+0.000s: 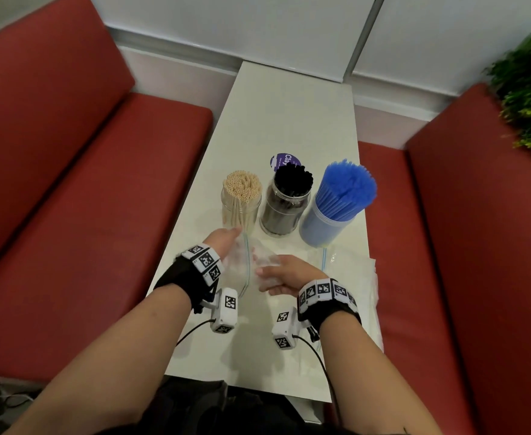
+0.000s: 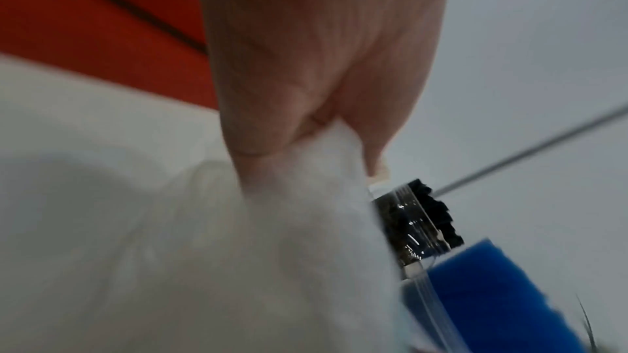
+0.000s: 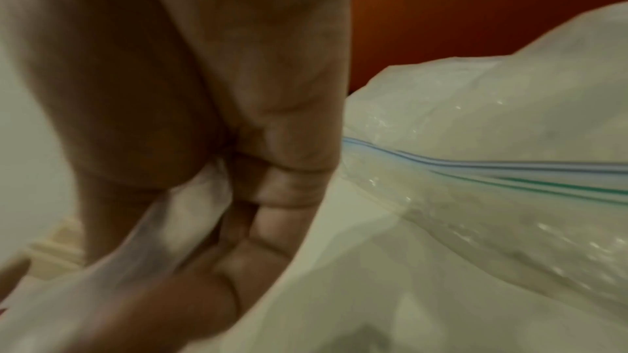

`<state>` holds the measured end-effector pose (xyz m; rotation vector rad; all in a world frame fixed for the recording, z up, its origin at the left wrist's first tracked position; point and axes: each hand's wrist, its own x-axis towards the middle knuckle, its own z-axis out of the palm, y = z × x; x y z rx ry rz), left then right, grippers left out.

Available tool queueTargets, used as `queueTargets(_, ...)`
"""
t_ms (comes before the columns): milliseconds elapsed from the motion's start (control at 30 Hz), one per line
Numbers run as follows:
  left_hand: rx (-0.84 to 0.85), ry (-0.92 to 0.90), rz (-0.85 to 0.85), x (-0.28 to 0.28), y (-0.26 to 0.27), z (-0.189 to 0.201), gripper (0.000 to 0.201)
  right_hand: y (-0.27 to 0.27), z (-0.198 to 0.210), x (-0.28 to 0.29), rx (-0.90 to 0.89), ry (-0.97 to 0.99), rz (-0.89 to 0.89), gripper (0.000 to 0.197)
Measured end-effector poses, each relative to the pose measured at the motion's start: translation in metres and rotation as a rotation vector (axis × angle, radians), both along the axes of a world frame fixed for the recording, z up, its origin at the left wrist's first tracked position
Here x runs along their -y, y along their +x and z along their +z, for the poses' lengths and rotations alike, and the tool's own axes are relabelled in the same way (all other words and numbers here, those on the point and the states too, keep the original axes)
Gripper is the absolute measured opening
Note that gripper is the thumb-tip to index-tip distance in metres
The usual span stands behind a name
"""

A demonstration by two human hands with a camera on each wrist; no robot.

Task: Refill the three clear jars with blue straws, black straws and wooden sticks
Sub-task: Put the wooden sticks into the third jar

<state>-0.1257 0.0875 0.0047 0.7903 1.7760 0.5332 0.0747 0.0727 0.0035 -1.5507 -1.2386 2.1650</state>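
Both hands, left hand and right hand, fingers pinching an empty zip bag above the tabletop; three jars stand full just beyond. Swinging plastic may topple them.

Both hands hold a clear bag before three full jars.

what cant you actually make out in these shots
- Left hand fingertips: head view, hidden behind the clear bag; left wrist view too blurred.
- Purple label: head view, mostly hidden by the black straws, text cut off.
- Whether the clear bag is empty: blurred in both wrist views.
- Tan jar: absent from both wrist views.
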Motion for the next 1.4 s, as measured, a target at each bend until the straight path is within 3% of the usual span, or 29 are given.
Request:
queueTargets(100, -0.062, 0.11, -0.062, 0.004, 0.004, 0.017, 0.094, 0.006, 0.021, -0.016, 0.14, 0.123, -0.112, 0.02)
queueTargets(133, -0.19, 0.187, -0.125, 0.005, 0.006, 0.021, 0.093, 0.006, 0.029, -0.022, 0.191, 0.136, -0.14, 0.021)
queueTargets(233, -0.531, 0.356, -0.359, 0.002, 0.013, 0.046, 0.061, 0.002, 0.051, -0.035, 0.274, 0.129, -0.173, 0.021)
queueTargets(300, -0.531, 0.297, -0.586, -0.001, 0.02, 0.061, 0.061, -0.002, 0.063, -0.039, 0.278, 0.112, -0.182, 0.016)
queueTargets(367, -0.471, 0.248, -0.693, -0.003, 0.024, 0.069, 0.055, -0.003, 0.072, -0.04, 0.235, 0.086, -0.184, 0.019)
queueTargets(533, -0.375, 0.191, -0.6, -0.009, 0.017, 0.078, 0.064, 0.004, 0.087, -0.046, 0.106, -0.037, -0.286, 0.026)
queueTargets(733, -0.223, 0.154, -0.388, -0.018, 0.014, 0.082, 0.016, 0.001, 0.093, -0.05, 0.022, -0.069, -0.334, 0.021)
queueTargets(800, -0.193, 0.174, -0.299, -0.022, 0.004, 0.081, 0.016, 0.004, 0.092, -0.05, 0.1, -0.003, -0.348, 0.023)
queueTargets(900, 0.0, 0.198, -0.146, -0.026, -0.019, 0.082, 0.013, 0.016, 0.089, -0.049, 0.247, 0.125, -0.352, 0.031)
queueTargets(1000, 0.249, 0.182, 0.09, -0.032, -0.036, 0.086, 0.012, 0.023, 0.094, -0.049, 0.472, 0.24, -0.196, 0.048)
queueTargets(1133, 0.399, 0.188, 0.346, -0.04, -0.048, 0.09, 0.019, 0.028, 0.104, -0.051, 0.719, 0.313, 0.028, 0.064)
queueTargets(1233, 0.36, 0.237, 0.372, -0.043, -0.055, 0.083, 0.014, 0.03, 0.108, -0.053, 0.777, 0.289, 0.112, 0.068)
queueTargets(1400, -0.064, 0.366, 0.212, -0.044, -0.049, 0.087, 0.046, 0.036, 0.105, -0.056, 0.695, 0.454, -0.021, 0.057)
